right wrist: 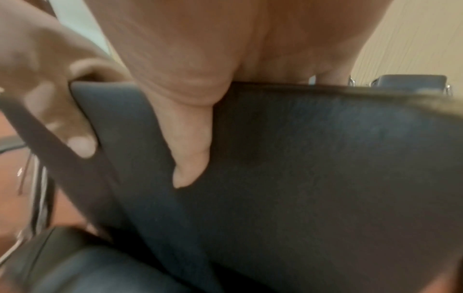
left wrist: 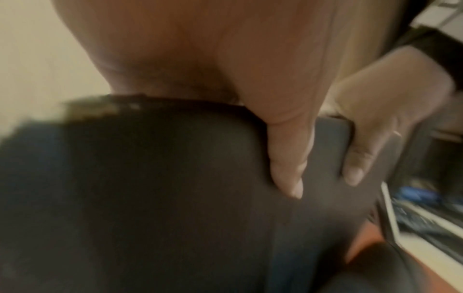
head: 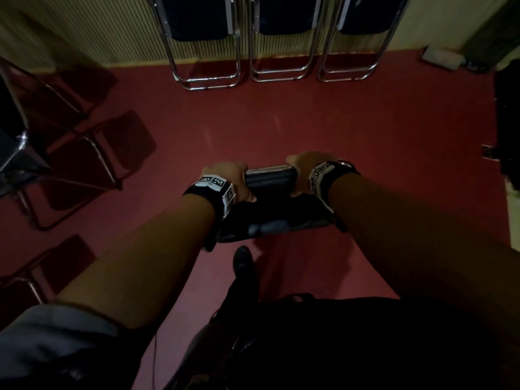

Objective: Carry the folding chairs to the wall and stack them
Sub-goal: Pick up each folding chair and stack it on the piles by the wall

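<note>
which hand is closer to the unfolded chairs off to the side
Left. The left hand grips the carried chair's backrest on the side toward the open chairs; the right hand grips its far end.

Held chair (head: 271,178) matt dark padding; wall chairs (head: 209,77) glossy chrome tubing.

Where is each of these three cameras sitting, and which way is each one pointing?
Head: worn on the head, looking forward and down at the red floor, the folded chairs leaning on the wall, both forearms, the left hand and the right hand.
Left wrist: looks along the left hand at its thumb pressed on the dark chair back; the right hand's grip shows too.
Right wrist: mirrors this from the right hand, with the left hand's grip at the picture's left edge.
Shared: all three show both hands holding the same chair back.
</note>
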The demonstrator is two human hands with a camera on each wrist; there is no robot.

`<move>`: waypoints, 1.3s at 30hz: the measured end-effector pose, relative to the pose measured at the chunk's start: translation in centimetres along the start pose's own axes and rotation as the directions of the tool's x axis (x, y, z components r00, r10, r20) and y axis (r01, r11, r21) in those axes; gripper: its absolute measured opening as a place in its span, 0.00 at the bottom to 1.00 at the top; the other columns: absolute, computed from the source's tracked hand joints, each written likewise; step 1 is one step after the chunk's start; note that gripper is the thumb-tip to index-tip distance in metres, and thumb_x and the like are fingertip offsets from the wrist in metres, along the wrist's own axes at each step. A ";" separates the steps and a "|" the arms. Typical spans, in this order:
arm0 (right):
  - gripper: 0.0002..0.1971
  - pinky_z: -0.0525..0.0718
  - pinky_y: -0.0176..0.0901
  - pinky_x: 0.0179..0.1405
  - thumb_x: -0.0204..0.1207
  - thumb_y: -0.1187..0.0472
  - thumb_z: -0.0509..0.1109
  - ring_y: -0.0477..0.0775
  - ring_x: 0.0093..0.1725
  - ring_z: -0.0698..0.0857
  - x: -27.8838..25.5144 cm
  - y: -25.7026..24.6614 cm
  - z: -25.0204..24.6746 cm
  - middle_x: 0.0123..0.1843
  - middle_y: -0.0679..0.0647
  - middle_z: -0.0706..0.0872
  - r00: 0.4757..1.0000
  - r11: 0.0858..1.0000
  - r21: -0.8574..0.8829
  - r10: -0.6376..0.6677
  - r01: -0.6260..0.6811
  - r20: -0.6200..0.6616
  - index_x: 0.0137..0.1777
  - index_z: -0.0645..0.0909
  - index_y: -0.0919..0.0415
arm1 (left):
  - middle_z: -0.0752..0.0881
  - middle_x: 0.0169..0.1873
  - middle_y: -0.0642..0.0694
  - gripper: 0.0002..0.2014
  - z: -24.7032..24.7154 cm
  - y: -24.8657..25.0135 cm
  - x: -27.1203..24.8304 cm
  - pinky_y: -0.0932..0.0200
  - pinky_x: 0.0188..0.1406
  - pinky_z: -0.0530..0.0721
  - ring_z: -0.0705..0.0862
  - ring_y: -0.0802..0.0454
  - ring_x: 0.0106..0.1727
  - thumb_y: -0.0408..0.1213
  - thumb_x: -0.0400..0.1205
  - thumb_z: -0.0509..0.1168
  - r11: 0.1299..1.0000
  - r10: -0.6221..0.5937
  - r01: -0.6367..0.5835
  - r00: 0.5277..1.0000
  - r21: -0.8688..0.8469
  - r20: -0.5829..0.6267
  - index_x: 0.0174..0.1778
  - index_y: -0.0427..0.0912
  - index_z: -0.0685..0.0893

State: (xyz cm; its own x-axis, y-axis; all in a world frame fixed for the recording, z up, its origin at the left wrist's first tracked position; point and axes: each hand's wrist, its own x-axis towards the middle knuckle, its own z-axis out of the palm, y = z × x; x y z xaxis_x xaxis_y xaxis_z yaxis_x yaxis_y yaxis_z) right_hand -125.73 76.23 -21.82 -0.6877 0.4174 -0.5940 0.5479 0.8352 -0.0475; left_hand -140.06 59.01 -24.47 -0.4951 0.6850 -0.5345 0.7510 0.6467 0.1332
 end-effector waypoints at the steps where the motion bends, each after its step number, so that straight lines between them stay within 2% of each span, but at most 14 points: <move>1: 0.27 0.80 0.51 0.46 0.66 0.46 0.88 0.60 0.48 0.85 1.5 -0.2 -1.0 0.51 0.49 0.86 1.000 1.000 0.008 0.001 -0.001 0.014 0.55 0.75 0.45 | 0.83 0.47 0.52 0.30 -0.9 -0.7 1.4 0.50 0.52 0.81 0.87 0.41 0.55 0.67 0.65 0.80 1.000 -0.008 0.008 1.000 -0.007 -0.007 0.56 0.57 0.79; 4: 0.28 0.82 0.51 0.48 0.68 0.46 0.88 0.61 0.50 0.85 5.9 -0.8 -3.8 0.52 0.51 0.85 0.999 1.000 0.020 -0.009 0.008 0.054 0.61 0.76 0.47 | 0.82 0.46 0.52 0.30 -3.4 -2.6 5.2 0.50 0.50 0.77 0.86 0.41 0.55 0.67 0.65 0.81 0.999 -0.030 0.030 1.000 -0.030 -0.004 0.53 0.57 0.78; 10: 0.31 0.85 0.52 0.49 0.67 0.46 0.88 0.63 0.52 0.87 12.7 -0.3 -7.5 0.54 0.53 0.87 0.999 1.000 0.019 -0.016 0.015 0.051 0.65 0.77 0.49 | 0.87 0.53 0.49 0.32 -7.0 -4.3 11.5 0.46 0.60 0.84 0.87 0.40 0.58 0.66 0.65 0.82 0.998 -0.039 0.040 0.999 -0.041 0.033 0.59 0.55 0.81; 14: 0.33 0.83 0.52 0.46 0.68 0.46 0.88 0.64 0.51 0.86 15.7 1.5 -8.4 0.54 0.54 0.87 0.997 0.999 0.046 -0.025 0.021 0.074 0.67 0.77 0.51 | 0.86 0.54 0.49 0.32 -8.4 -3.6 14.7 0.41 0.64 0.85 0.87 0.39 0.60 0.65 0.65 0.82 0.998 -0.045 0.048 0.996 -0.030 0.077 0.58 0.54 0.79; 20: 0.38 0.89 0.56 0.55 0.65 0.42 0.89 0.65 0.59 0.86 21.1 5.7 -10.8 0.67 0.55 0.85 0.985 0.996 0.060 -0.070 0.061 0.158 0.72 0.76 0.51 | 0.88 0.60 0.44 0.40 -11.0 -1.5 21.0 0.44 0.60 0.88 0.87 0.38 0.61 0.60 0.64 0.86 0.994 -0.087 0.096 0.983 -0.047 0.161 0.68 0.50 0.80; 22: 0.40 0.83 0.48 0.55 0.68 0.44 0.88 0.65 0.66 0.85 23.6 8.0 -12.3 0.74 0.58 0.83 0.978 0.990 0.111 -0.105 0.086 0.183 0.76 0.76 0.54 | 0.88 0.61 0.43 0.42 -12.5 -0.1 24.1 0.46 0.58 0.88 0.87 0.39 0.61 0.59 0.64 0.87 0.992 -0.115 0.124 0.974 -0.033 0.197 0.70 0.46 0.81; 24: 0.46 0.74 0.41 0.56 0.71 0.46 0.88 0.64 0.77 0.79 25.9 10.4 -13.4 0.83 0.60 0.77 0.970 0.979 0.175 -0.139 0.104 0.200 0.85 0.71 0.59 | 0.86 0.55 0.46 0.42 -14.0 1.3 26.8 0.49 0.54 0.87 0.85 0.41 0.55 0.60 0.61 0.88 0.989 -0.140 0.147 0.963 -0.012 0.231 0.69 0.46 0.83; 25: 0.48 0.72 0.40 0.56 0.71 0.45 0.88 0.63 0.79 0.78 27.1 11.8 -14.1 0.84 0.59 0.76 0.970 0.975 0.193 -0.149 0.111 0.192 0.86 0.70 0.60 | 0.86 0.53 0.47 0.43 -14.7 2.2 28.4 0.50 0.52 0.87 0.84 0.42 0.52 0.61 0.59 0.88 0.987 -0.150 0.157 0.961 -0.013 0.234 0.68 0.47 0.84; 27: 0.49 0.73 0.40 0.57 0.69 0.40 0.87 0.61 0.78 0.79 29.4 15.0 -15.6 0.83 0.56 0.78 0.967 0.972 0.198 -0.168 0.130 0.190 0.86 0.71 0.57 | 0.87 0.53 0.47 0.44 -16.5 4.3 31.6 0.48 0.54 0.88 0.84 0.42 0.51 0.62 0.57 0.88 0.987 -0.157 0.163 0.962 -0.009 0.225 0.67 0.48 0.85; 29: 0.49 0.76 0.40 0.58 0.67 0.37 0.87 0.59 0.77 0.80 31.1 17.9 -17.1 0.82 0.53 0.79 0.962 0.972 0.185 -0.181 0.144 0.205 0.86 0.72 0.54 | 0.88 0.57 0.46 0.42 -18.6 6.4 34.3 0.46 0.57 0.89 0.86 0.40 0.55 0.61 0.59 0.88 0.986 -0.166 0.168 0.959 0.009 0.229 0.66 0.48 0.85; 32: 0.52 0.80 0.42 0.64 0.67 0.37 0.87 0.60 0.78 0.80 33.2 22.7 -20.5 0.83 0.55 0.78 0.958 0.968 0.195 -0.198 0.158 0.209 0.87 0.70 0.55 | 0.86 0.63 0.46 0.42 -21.9 10.4 38.3 0.47 0.58 0.87 0.85 0.39 0.64 0.60 0.62 0.87 0.983 -0.180 0.182 0.953 0.015 0.245 0.71 0.50 0.82; 33: 0.52 0.79 0.42 0.63 0.67 0.38 0.87 0.61 0.78 0.80 33.8 24.1 -21.9 0.83 0.55 0.78 0.956 0.968 0.189 -0.206 0.168 0.208 0.87 0.70 0.56 | 0.86 0.64 0.46 0.42 -23.1 11.5 39.5 0.48 0.57 0.87 0.85 0.39 0.65 0.60 0.63 0.87 0.983 -0.184 0.184 0.954 0.024 0.236 0.71 0.50 0.82; 36: 0.50 0.79 0.42 0.57 0.66 0.38 0.88 0.60 0.74 0.82 35.6 28.0 -25.6 0.79 0.55 0.81 0.957 0.970 0.156 -0.217 0.188 0.192 0.85 0.72 0.55 | 0.87 0.61 0.46 0.39 -25.9 14.2 42.7 0.49 0.54 0.86 0.86 0.40 0.61 0.62 0.61 0.86 0.984 -0.180 0.176 0.969 0.037 0.170 0.66 0.51 0.84; 39: 0.48 0.83 0.44 0.59 0.66 0.38 0.88 0.59 0.72 0.83 37.5 31.4 -28.7 0.77 0.55 0.82 0.969 0.973 0.123 -0.211 0.195 0.130 0.83 0.74 0.54 | 0.88 0.57 0.46 0.36 -28.5 16.5 45.7 0.51 0.53 0.85 0.87 0.40 0.60 0.63 0.62 0.85 0.986 -0.166 0.162 0.981 0.049 0.100 0.62 0.52 0.85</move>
State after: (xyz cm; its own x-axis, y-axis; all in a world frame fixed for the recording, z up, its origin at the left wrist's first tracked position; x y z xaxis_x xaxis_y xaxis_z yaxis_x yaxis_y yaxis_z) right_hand -148.00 128.40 -22.59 -0.7199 0.1817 -0.6698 0.4576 0.8499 -0.2613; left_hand -162.76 110.50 -22.88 -0.5670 0.5311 -0.6297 0.6813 0.7320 0.0040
